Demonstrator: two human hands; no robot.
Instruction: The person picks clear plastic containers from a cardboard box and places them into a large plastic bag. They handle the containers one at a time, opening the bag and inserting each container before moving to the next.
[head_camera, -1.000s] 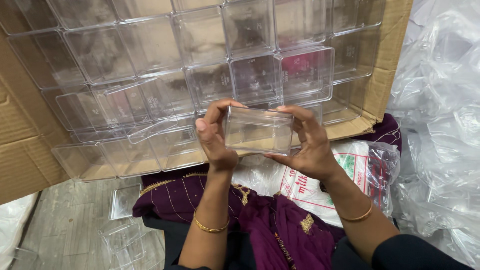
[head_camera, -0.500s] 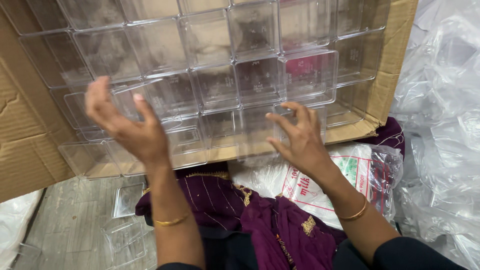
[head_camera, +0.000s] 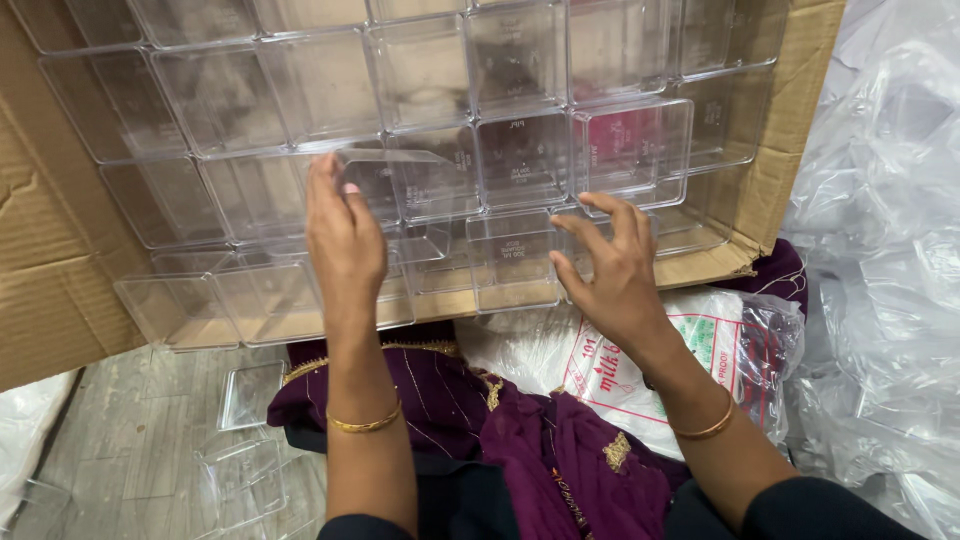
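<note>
Half a second ago the left hand was lifted with fingers spread over the left part of the cardboard box; now it has come down onto the clear plastic containers, fingertips at the edge of a tilted clear lid that sits askew over the middle row, and the container held between both hands a second ago is out of them. The right hand has moved little and rests with curled fingers on the near row of containers, close to the box's front edge. Neither grip is closed on anything: the left fingers lie flat and together against the lid, the right fingers are bent and slightly apart, only touching the plastic. To seat that lid well, I judge it should be squared to the rim below and pressed evenly at the corners, while the right hand steadies the neighbouring row so nothing slides out of the open box. Counted: one box; two hands, each with one gold bangle; roughly twenty containers in about four rows, their clear walls overlapping too much for an exact count; two or three loose clear pieces on the floor; one printed white sack; crumpled clear plastic sheeting on the right
</note>
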